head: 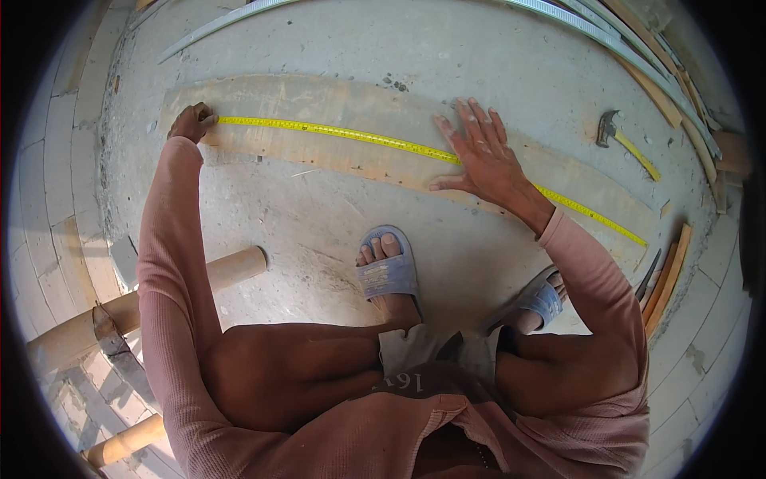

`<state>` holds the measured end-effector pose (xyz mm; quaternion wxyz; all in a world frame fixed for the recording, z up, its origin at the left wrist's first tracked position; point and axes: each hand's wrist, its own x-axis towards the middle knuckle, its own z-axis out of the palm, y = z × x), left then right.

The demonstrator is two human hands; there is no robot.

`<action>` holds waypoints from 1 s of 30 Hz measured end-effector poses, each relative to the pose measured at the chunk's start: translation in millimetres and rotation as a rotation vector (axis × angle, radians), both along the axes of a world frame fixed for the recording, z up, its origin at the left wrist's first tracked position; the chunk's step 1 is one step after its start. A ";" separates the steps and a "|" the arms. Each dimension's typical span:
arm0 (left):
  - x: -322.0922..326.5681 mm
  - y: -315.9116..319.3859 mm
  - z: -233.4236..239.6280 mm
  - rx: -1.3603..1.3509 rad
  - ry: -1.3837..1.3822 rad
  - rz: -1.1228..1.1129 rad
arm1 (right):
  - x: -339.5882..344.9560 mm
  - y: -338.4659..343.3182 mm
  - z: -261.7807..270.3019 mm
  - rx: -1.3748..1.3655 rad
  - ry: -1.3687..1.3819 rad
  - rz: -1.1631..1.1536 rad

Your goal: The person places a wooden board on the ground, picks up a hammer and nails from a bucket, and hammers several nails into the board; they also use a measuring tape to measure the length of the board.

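A long, thin board (287, 96), probably plywood, lies on the concrete floor before me. Along it runs the yellow blade of a tape measure (371, 138), drawn out from left to right. My left hand (192, 123) is closed at the blade's left end, over the board's left part; its fingers hide whatever is inside, so a case cannot be seen. Spread flat, my right hand (488, 152) rests on the board across the blade, fingers apart. Beyond that hand the blade continues to the board's right end.
A hammer (628, 143) with a yellow handle lies at right. Metal strips (574, 24) and wood lengths edge the floor at top right. Two wooden strips (667, 281) and a dark pointed tool (649, 275) sit at lower right. A round pole (236, 267) lies left of my feet.
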<state>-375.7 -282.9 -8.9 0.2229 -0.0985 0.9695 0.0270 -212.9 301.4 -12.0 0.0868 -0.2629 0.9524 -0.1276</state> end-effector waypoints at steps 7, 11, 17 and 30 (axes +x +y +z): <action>24.6 -141.5 -16.7 0.208 0.089 -0.049 | -57.4 -35.3 -25.6 -0.305 -0.085 -0.111; 13.5 -116.5 -36.4 0.284 0.055 -0.026 | -53.6 -21.1 -34.6 -0.224 -0.073 -0.149; 14.0 -118.4 -17.1 0.348 0.045 0.007 | -49.9 -31.5 -41.8 -0.359 -0.079 -0.095; 71.3 72.8 14.9 0.330 -0.031 -0.102 | -30.7 97.7 61.9 -0.017 -0.270 -0.104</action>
